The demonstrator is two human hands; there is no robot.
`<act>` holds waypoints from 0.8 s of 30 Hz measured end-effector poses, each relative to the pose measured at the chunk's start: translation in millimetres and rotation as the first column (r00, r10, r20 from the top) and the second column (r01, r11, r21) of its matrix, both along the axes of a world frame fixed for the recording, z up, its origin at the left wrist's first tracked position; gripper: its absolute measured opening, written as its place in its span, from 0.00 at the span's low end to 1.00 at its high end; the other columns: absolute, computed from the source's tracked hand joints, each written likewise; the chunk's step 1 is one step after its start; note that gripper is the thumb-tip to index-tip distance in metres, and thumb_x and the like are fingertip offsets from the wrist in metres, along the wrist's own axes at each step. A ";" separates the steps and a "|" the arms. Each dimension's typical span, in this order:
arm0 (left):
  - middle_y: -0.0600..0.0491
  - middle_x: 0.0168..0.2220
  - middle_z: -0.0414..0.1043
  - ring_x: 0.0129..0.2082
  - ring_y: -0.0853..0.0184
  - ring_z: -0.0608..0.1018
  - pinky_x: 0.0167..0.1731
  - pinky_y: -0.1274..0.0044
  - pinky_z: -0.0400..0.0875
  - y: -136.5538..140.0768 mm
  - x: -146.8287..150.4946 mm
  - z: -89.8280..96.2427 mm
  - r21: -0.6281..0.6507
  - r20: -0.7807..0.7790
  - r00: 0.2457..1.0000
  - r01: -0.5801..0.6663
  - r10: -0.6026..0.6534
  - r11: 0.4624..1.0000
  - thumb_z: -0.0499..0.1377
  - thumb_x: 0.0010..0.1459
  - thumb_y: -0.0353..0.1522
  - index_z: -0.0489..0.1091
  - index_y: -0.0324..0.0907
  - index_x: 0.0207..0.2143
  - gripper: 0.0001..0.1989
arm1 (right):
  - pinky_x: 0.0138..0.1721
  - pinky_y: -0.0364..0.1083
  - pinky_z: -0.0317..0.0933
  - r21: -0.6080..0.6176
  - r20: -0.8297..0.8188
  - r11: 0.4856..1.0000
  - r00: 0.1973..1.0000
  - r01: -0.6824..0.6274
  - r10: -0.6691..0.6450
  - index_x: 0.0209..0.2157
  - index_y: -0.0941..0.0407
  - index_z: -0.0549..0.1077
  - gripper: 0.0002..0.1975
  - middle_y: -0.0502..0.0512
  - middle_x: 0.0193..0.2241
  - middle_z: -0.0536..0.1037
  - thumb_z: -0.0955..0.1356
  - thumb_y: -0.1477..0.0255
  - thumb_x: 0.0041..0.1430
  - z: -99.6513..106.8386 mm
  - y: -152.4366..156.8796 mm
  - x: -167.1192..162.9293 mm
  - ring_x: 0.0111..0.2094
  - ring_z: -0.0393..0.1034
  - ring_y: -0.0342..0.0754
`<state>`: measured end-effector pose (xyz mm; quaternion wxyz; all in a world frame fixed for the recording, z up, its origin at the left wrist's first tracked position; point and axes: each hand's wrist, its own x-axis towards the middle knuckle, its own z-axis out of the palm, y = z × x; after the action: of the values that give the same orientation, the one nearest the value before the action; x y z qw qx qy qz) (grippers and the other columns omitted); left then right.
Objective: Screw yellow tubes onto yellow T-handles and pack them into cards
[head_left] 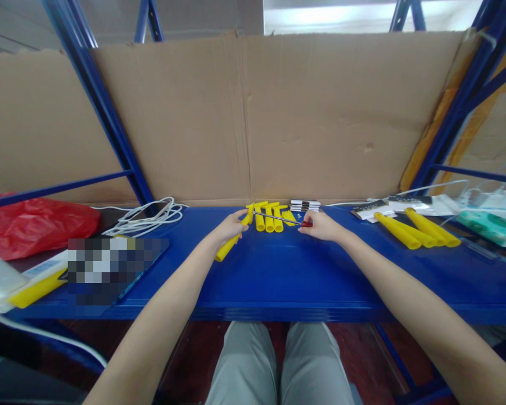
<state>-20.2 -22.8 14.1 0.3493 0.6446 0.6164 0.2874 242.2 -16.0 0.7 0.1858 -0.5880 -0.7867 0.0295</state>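
Note:
My left hand [231,226] is closed around a yellow plastic piece with a hollow tube-like handle [225,249], held at a slant above the blue shelf. In my right hand [320,225] is a screwdriver [278,217] with a red handle and a long thin metal shaft. The shaft points left, and its tip meets the upper part of the yellow piece, at or very close to it. Several similar yellow handled pieces [270,224] lie side by side between my hands. Small flat yellow parts [288,217] are near the screwdriver shaft.
The blue shelf [303,275] is backed by cardboard [320,124]. Black-and-white packs [305,205] sit behind my right hand. More yellow tubes [421,230] lie at right beside a green packet [489,225]. At left are a white cable coil [152,216] and a red bag [42,225].

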 end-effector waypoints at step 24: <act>0.54 0.33 0.64 0.16 0.78 0.66 0.13 0.83 0.60 3.6 2.6 -5.2 0.196 0.164 0.986 0.001 -0.033 0.981 0.55 0.54 0.23 0.53 0.44 0.61 0.32 | 0.31 0.43 0.61 -0.152 0.058 0.968 0.976 -0.200 0.210 0.29 0.59 0.74 0.07 0.56 0.31 0.78 0.69 0.69 0.49 -6.9 3.3 6.7 0.31 0.71 0.48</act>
<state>-17.6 -19.2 8.9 0.3368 0.6549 0.5484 0.3963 249.0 -12.7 -6.3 0.1095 -0.5161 -0.8453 0.0838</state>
